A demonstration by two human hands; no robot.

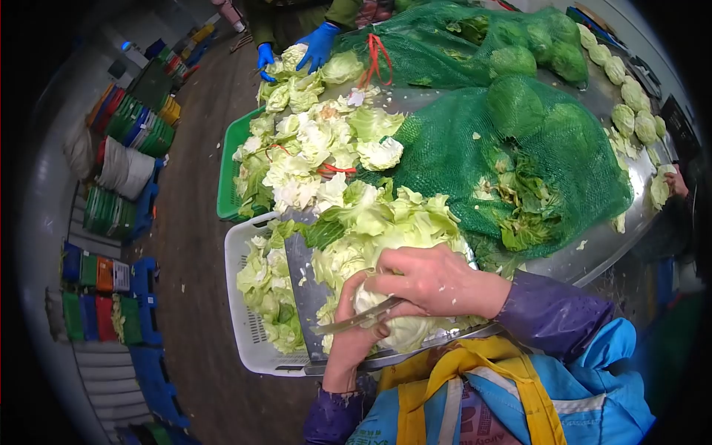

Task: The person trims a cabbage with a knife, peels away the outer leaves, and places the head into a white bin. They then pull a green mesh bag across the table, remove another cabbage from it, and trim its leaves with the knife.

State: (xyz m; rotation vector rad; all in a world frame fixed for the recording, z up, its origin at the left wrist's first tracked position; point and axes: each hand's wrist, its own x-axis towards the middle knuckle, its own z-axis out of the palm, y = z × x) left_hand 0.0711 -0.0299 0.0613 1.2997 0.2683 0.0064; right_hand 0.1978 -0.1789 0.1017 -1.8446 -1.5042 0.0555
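My right hand grips a knife whose blade points left, across the front of my left hand. A pale cabbage is held by my left hand, its fingers curled around the far side. Both hands are close together, and the right fingers hide part of the cabbage. Under and beyond them lies a heap of loose cabbage leaves on the metal table.
A white crate and a green crate hold leaves along the left edge. Green mesh sacks of cabbages fill the middle. Trimmed cabbages line the far right. A co-worker's blue-gloved hands handle cabbage; another person's hand appears right.
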